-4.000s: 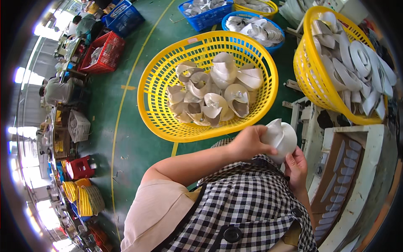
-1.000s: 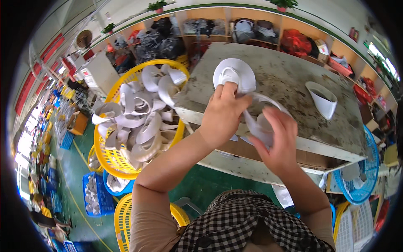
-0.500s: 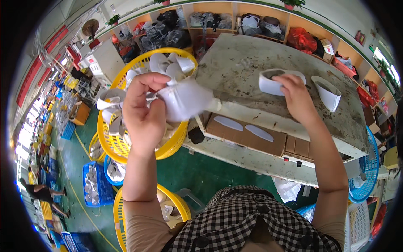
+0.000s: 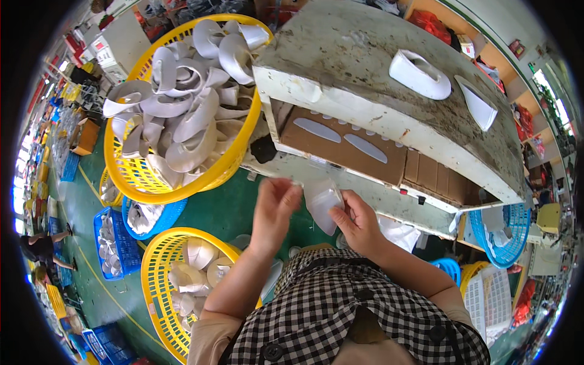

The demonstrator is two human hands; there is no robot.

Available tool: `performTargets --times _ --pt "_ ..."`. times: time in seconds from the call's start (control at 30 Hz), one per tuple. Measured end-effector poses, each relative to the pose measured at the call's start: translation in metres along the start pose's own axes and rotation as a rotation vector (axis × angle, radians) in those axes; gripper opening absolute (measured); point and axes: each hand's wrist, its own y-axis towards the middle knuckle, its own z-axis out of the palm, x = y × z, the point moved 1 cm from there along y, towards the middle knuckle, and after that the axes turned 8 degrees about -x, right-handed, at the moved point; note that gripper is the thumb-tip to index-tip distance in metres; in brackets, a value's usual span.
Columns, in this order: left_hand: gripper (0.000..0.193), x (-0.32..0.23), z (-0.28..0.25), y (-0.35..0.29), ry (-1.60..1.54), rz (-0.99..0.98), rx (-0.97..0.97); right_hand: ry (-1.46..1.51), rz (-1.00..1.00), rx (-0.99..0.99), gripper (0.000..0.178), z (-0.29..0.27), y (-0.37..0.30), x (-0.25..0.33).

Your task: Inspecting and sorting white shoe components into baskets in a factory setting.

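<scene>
Near, above a checked shirt [image 4: 365, 316]: both forearms raised. Right hand [image 4: 359, 222] pinching a white curved shoe piece [image 4: 322, 201] between thumb and fingers; left hand [image 4: 274, 204] just beside its left edge, fingers loosely spread, touching or not unclear. Lower left, a yellow basket [image 4: 152, 274] of white pieces. Farther, a worn white table [image 4: 365, 48] bearing two white pieces [image 4: 420, 73]; far left, a heaped yellow basket [image 4: 121, 164].

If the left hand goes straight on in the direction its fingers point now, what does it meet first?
The left hand points up and slightly right. It would probably first meet the pale front edge of the worn white workbench, just above its fingertips, beside the flat white piece held by the right hand. Depth is unclear.
</scene>
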Motion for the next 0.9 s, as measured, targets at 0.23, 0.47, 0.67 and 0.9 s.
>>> performTargets --times 0.23,0.47,0.67,0.9 --pt "0.016 0.053 0.015 -0.035 -0.517 -0.605 0.101 -0.174 -0.071 -0.098 0.029 -0.012 -0.028 -0.02" --pt "0.022 0.04 0.062 -0.051 -0.439 -0.71 0.123 -0.339 -0.244 -0.047 0.041 -0.057 -0.041 -0.033" --pt "0.026 0.072 0.118 -0.06 -0.502 -0.588 0.147 -0.548 -0.314 -0.017 0.054 -0.1 -0.057 -0.047" --pt "0.034 0.091 0.151 -0.069 -0.559 -0.677 0.196 -0.357 -0.2 -0.007 0.051 -0.131 -0.068 -0.07"
